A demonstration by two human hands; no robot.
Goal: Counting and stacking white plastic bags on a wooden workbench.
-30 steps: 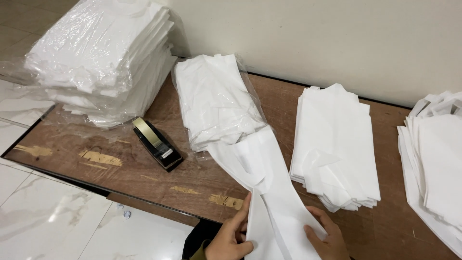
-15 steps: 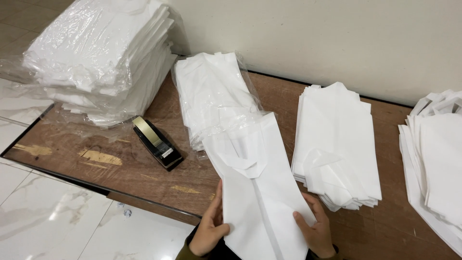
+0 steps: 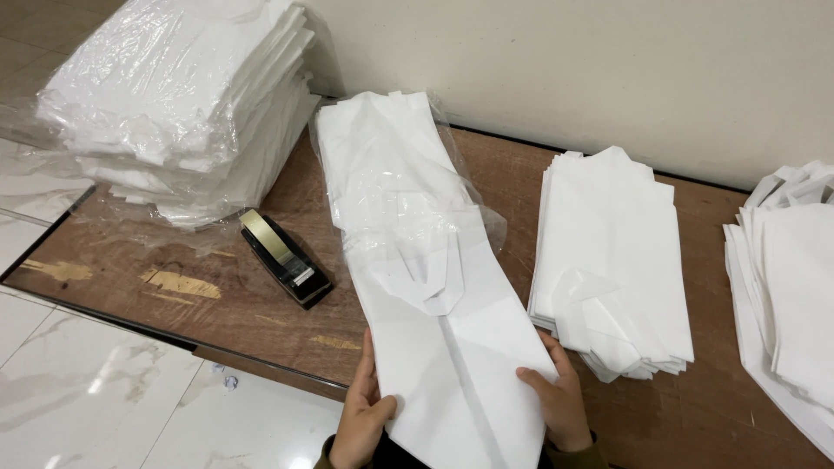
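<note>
Wooden table: four white stacks, two hands gripping one folded sheet.

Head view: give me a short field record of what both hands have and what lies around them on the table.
left hand: grips the left edge of the white bag
right hand: grips its right edge
white bag: flat, long, near end over the table edge
under it: bag stack in clear wrap
left of it: black tape dispenser
far left: big wrapped bundle
right of it: loose bag pile
far right: another pile, partly out of frame
</note>
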